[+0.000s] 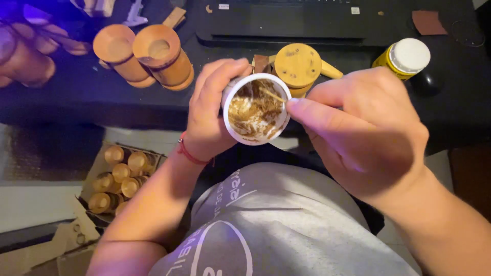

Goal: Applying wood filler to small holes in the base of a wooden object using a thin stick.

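Left hand (209, 115) has a closed grip around a small white cup (255, 109), fingers wrapped over its far side, thumb side toward the body. Cup is held up off the tabletop (76, 97), in front of the chest, mouth facing the camera. Inside is smeared with brown paste. Red string bracelet (188, 152) on the left wrist.

Right hand (368, 133) has a pinched grip on a thin stick (272, 95); the stick tip reaches over the right rim into the cup. Fingertips (295, 106) sit just at the rim.

Around, head view:
- Wooden mug (298, 66) lying on the dark tabletop right behind the cup, partly hidden by it and the right hand.
- Two more wooden mugs (143, 55) on their sides, touching, upper left.
- Yellow bottle with white cap (404, 57) upper right, near the right knuckles.
- Brown sandpaper piece (428, 22) at the far right edge.
- Cardboard box (76, 240) on the floor lower left, holding a cluster of small wooden cups (120, 176); the left forearm crosses in front of it.
- Grey shirt (286, 225) fills the bottom centre.
- Purple-lit blur top left; cannot tell what it is.
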